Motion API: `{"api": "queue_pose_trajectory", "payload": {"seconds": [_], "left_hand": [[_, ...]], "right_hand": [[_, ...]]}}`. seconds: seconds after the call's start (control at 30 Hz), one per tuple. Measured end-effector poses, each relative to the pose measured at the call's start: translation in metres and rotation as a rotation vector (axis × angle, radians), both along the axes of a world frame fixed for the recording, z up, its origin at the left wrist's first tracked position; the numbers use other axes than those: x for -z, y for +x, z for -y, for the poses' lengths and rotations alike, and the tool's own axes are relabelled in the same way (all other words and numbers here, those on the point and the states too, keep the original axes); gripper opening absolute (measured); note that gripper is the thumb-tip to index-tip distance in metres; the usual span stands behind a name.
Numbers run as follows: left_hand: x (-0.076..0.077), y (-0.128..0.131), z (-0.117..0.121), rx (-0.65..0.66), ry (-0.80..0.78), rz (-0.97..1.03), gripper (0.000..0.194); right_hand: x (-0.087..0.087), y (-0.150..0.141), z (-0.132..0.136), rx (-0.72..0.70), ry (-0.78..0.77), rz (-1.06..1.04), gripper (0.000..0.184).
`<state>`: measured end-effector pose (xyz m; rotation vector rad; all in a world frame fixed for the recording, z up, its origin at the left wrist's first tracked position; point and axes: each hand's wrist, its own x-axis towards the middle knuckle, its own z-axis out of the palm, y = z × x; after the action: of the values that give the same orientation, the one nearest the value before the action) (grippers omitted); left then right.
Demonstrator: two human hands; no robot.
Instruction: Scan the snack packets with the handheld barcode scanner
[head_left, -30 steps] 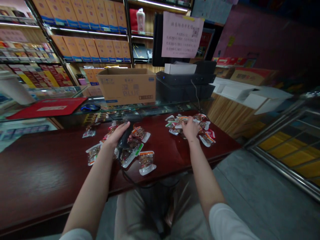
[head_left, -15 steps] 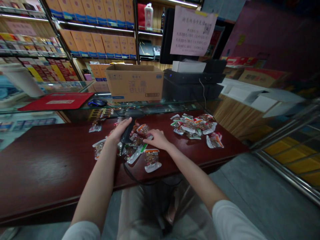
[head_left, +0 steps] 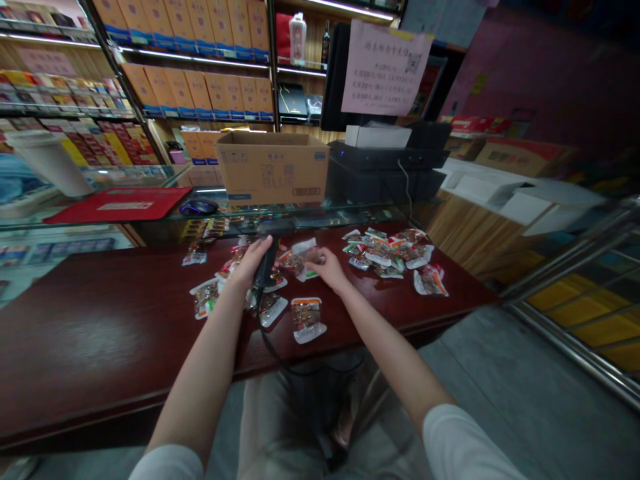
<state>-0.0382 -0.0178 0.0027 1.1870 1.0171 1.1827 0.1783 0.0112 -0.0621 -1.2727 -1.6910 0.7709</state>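
Note:
My left hand (head_left: 253, 261) is wrapped round a black handheld barcode scanner (head_left: 267, 263), its cable hanging from the handle over the table's front edge. In my right hand (head_left: 327, 270) is a clear snack packet (head_left: 301, 259) with white and green ends, raised a little above the table just right of the scanner. Beneath and around my left hand lie several similar packets, partly hidden by it. A single orange-topped packet (head_left: 307, 319) lies nearer to me. Off to the right is a heap of packets (head_left: 383, 250).
The dark red wooden table (head_left: 100, 333) stands before a glass counter. On the counter are a cardboard box (head_left: 275, 170), a mouse (head_left: 198, 207), a red mat (head_left: 115, 204), a white cup (head_left: 50, 162) and a monitor (head_left: 335, 80) with a paper sign. A metal railing (head_left: 575, 340) runs at the right.
My right hand has picked up a packet from the pile and moved it slightly up and right, beside the scanner. My left hand with the scanner has shifted a little right.

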Motion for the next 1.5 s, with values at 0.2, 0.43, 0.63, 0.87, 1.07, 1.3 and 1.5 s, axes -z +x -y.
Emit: {"api": "queue_pose_trajectory", "payload": {"seconds": [0.2,0.43,0.63,0.87,1.07,1.3,1.5], "left_hand": [[0.000,0.019,0.008,0.025,-0.042,-0.030,0.057],[0.013,0.038,0.009,0.150,-0.015,-0.034,0.064],[0.022,0.048,0.014,0.189,-0.040,-0.070,0.066],[0.016,0.061,0.021,0.257,-0.057,-0.082,0.063],[0.016,0.080,0.022,0.335,-0.066,-0.105,0.062],[0.018,0.088,0.026,0.296,-0.043,-0.035,0.059],[0.014,0.077,0.027,0.332,-0.099,-0.058,0.062]], "right_hand": [[-0.006,0.075,-0.013,0.132,-0.149,-0.685,0.053],[0.000,0.129,0.002,0.172,-0.131,-0.816,0.055],[0.002,0.121,0.011,0.090,-0.132,-0.787,0.051],[0.001,0.119,0.013,0.036,-0.148,-0.808,0.046],[-0.003,0.113,0.012,0.056,-0.108,-0.849,0.046],[-0.006,0.111,0.016,0.017,-0.134,-0.866,0.053],[0.000,0.112,0.013,0.032,-0.089,-0.778,0.051]]}}
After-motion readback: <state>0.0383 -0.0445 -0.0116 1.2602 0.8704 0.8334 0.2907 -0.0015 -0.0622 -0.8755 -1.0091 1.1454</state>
